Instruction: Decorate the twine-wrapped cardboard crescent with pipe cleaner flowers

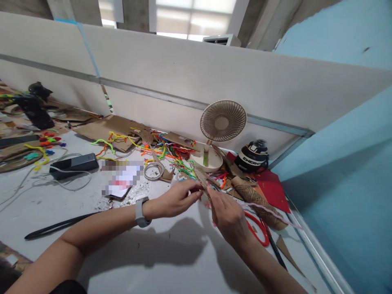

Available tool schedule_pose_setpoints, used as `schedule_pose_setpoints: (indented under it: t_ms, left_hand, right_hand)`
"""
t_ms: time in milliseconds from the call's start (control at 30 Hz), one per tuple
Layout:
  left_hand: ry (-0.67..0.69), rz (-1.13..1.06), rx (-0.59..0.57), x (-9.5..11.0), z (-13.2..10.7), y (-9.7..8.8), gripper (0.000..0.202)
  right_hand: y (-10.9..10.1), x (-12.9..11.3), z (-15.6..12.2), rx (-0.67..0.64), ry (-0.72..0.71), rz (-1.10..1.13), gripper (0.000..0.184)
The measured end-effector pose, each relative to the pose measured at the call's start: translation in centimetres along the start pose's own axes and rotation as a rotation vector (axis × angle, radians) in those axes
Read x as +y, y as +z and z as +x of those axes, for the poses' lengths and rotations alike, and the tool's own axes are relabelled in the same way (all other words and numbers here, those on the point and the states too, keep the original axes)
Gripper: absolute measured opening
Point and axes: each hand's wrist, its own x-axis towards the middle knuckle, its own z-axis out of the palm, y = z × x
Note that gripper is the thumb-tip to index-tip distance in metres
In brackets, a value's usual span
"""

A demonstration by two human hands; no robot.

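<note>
Beneath a white partition [147, 61], the head view shows a cluttered white worktop [177, 273]. Above it, the left hand [176, 200] and right hand [228, 214] nearly meet, fingers pinched on a cardboard piece [200, 177], near the fan [223, 120] and a twine roll [257, 200].

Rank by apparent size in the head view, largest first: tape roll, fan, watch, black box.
1. Fan
2. Black box
Last: tape roll and watch, too alike in size to rank.
</note>
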Motion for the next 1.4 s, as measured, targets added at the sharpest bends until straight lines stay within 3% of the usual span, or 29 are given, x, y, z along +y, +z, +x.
schedule_pose_setpoints:
  t_ms: [100, 200, 333, 700, 967, 1400]
  left_hand:
    - [-0.103, -0.346, -0.033, -0.8, 0.4, 0.1, 0.027]
    - [-0.17, -0.524, -0.065, -1.1, 0.6, 0.1, 0.032]
    - [-0.218, -0.601, -0.059, -0.7, 0.7, -0.1, 0.037]
    - [-0.267, -0.805, -0.051, -1.3, 0.6, 0.3, 0.033]
    - [-0.279, -0.845, -0.058, -1.3, 0.6, 0.2, 0.032]
    - [-0.2, -0.659, -0.047, -0.8, 0.7, 0.0, 0.036]
  right_hand:
    - [0.1, 0.0, 0.0, 0.042, 0.034, -0.015, 0.036]
    - [0.1, 0.0, 0.1, 0.053, 0.072, 0.019, 0.033]
    - [0.3, 0.1, 0.0, 0.1, 0.114, 0.053, 0.032]
    - [0.3, 0.3, -0.1, 0.082, 0.009, 0.081, 0.043]
    - [0.2, 0.2, 0.3, 0.09, -0.005, 0.106, 0.044]
    - [0.2, -0.1, 0.1, 0.084, 0.066, 0.173, 0.043]
